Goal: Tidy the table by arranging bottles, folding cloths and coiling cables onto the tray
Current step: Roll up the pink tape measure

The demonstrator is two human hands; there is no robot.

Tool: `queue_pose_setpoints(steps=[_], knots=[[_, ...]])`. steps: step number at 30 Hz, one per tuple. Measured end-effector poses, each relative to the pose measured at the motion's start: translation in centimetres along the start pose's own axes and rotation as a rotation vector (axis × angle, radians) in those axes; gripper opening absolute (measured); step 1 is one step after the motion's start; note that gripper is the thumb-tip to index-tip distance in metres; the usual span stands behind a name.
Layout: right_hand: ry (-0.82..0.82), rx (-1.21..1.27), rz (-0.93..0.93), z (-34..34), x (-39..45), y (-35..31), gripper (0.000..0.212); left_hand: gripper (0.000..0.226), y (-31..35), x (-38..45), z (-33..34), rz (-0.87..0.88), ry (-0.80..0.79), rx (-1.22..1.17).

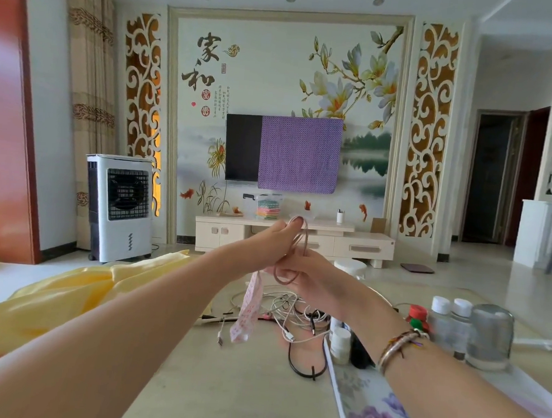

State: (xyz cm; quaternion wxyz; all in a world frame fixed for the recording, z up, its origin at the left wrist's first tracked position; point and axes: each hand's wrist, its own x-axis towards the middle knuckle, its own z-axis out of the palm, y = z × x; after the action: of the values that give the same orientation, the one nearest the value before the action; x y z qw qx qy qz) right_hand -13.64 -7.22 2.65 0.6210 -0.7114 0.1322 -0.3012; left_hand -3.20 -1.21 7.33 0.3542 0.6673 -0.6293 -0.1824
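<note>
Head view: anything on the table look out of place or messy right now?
Yes. A pile of white and black cables lies tangled and uncoiled mid-table, off the floral tray. A yellow cloth sprawls unfolded at left. Both hands, left hand and right hand, hold a pink cable raised above the table.

Two hands are seen, the left hand (268,240) and the right hand (309,272). One tray (369,408) is counted, and one yellow cloth (69,296). Two white-capped bottles (441,319) (462,317) are visible; the tangled cables (291,310) cannot be counted.
</note>
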Motion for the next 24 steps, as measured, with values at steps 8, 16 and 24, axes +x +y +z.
queue_pose_setpoints(steps=[8, 16, 24], knots=[[-0.026, 0.036, 0.029, 0.2, 0.5, 1.2, 0.046, 0.042, 0.9, 0.3, 1.3, -0.055, 0.108, 0.108], [0.031, -0.250, 0.163, 0.8, -0.4, 1.3, 0.024, 0.040, -0.4, 0.0, -0.3, -0.057, 0.049, 0.020], [0.018, -0.353, 0.205, 0.9, -1.7, 0.4, 0.039, 0.025, -2.3, 0.6, -0.1, -0.047, -0.023, -0.668]])
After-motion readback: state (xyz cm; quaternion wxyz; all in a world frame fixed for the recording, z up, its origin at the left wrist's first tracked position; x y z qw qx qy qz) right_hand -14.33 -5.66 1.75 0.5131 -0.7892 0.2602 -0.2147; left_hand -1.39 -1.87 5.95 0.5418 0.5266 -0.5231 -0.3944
